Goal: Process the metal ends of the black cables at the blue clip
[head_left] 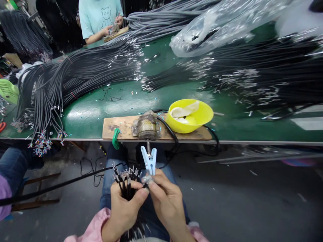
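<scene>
My left hand (124, 208) is wrapped round a bundle of thin black cables (126, 183) whose stripped ends stick up above my lap. My right hand (165, 198) pinches the end of one cable from that bundle between thumb and forefinger, just below a light blue clip (149, 160). The clip hangs on the tip of a soldering iron (147, 146) that juts out under a tape-wrapped block (147, 126). That block is fixed on a wooden board (121, 127) at the table's near edge.
A yellow bowl (199, 118) with pale scraps sits on the board's right end. Large heaps of dark cables (75, 74) cover the green table (101, 107), along with a clear plastic bag (222, 23). A person in a light blue shirt (97, 16) works at the far side.
</scene>
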A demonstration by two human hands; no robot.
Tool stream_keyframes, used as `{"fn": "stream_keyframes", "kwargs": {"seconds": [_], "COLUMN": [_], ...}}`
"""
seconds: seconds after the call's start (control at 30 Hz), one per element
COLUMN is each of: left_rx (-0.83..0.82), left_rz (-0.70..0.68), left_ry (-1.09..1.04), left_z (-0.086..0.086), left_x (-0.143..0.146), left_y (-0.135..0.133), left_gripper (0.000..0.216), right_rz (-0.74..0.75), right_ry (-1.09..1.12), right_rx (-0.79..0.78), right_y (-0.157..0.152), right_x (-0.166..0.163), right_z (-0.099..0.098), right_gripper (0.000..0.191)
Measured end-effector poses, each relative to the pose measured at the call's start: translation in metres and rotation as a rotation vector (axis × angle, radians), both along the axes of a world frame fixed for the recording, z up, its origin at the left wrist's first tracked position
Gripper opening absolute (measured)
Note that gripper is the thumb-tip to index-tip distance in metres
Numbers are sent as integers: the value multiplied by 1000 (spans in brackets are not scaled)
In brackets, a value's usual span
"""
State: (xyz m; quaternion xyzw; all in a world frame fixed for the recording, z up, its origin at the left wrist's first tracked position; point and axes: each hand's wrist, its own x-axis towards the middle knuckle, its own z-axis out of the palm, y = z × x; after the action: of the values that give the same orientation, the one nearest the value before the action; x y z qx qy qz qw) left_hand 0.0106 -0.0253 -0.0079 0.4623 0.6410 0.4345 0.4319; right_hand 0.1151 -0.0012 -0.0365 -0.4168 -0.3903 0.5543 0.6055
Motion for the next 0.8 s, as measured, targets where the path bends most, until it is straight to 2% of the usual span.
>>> {"fn": "stream_keyframes", "kwargs": {"seconds": [0.17, 0.3, 0.5, 0.63, 0.7, 0.8], "left_rx": [-16, -38, -103, -90, -83, -92], "left_rz": [-116, -112, -109, -67, -42, -53], "left_ry": [-58, -53, -108, -145, -156, -171], "left_z": [7, 7, 3, 0, -2, -1], "left_x": [-1, -2, -4, 0, 2, 2], "left_y": [4, 5, 7, 8, 8, 8], "left_gripper": [34, 41, 43, 34, 30, 28], "right_rz": [101, 109, 94, 81, -23, -323], "right_ry": [264, 230, -52, -25, -97, -423], "right_rx": [-209, -237, 16, -2, 76, 376], "right_y": [7, 9, 9, 4, 1, -1], "right_x": [2, 6, 16, 10, 6, 5], "right_z": [5, 7, 13, 10, 9, 9], "right_gripper": [14, 12, 8, 21, 18, 18]}}
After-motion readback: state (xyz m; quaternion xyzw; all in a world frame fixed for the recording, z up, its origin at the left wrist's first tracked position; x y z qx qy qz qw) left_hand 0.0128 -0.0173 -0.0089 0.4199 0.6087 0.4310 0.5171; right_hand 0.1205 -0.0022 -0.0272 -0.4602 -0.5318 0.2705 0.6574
